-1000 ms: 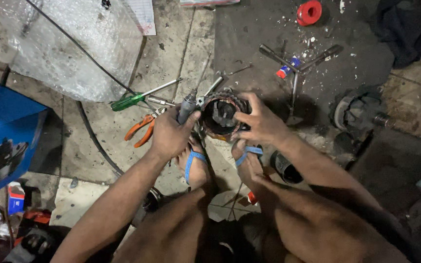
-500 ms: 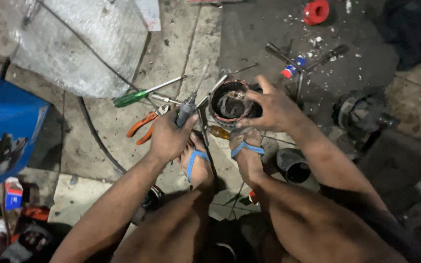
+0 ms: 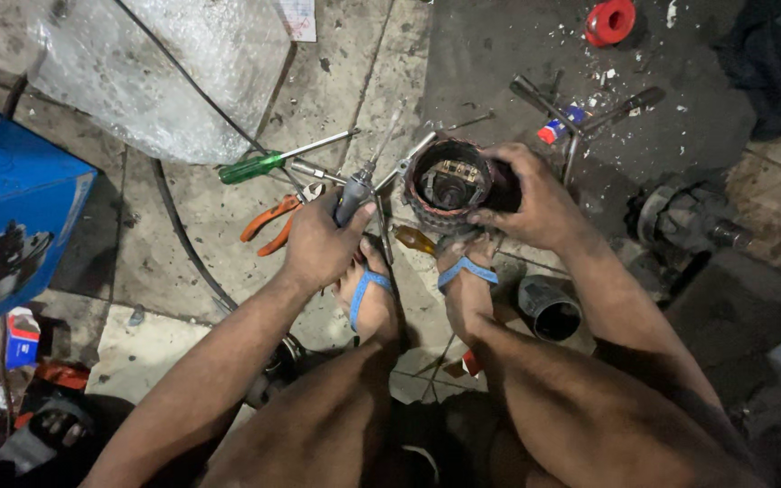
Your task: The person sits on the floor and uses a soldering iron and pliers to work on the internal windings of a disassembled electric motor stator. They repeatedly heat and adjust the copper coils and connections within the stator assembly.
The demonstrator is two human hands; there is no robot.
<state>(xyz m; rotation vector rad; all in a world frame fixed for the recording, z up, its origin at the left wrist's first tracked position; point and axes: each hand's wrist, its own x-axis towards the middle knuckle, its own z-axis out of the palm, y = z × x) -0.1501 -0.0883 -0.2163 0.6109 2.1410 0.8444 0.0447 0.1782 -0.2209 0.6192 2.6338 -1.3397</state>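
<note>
Head view: blue box (image 3: pixel 11 208) left of hands, red-white carton (image 3: pixel 22 336) below.

Motor housing (image 3: pixel 449 185) dull grimy metal; screwdriver (image 3: pixel 354 194) handle matt plastic.

Cracked concrete floor (image 3: pixel 183 262), dark oily patch (image 3: pixel 499 54), dim light

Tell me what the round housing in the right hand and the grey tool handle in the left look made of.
Round ribbed motor housing: probably metal, dark, dull and grimy, with copper-coloured parts inside. Grey tool handle: likely plastic or rubber, matte; thin shiny steel shaft beyond it. Left hand grips the handle, right hand the housing.
</note>
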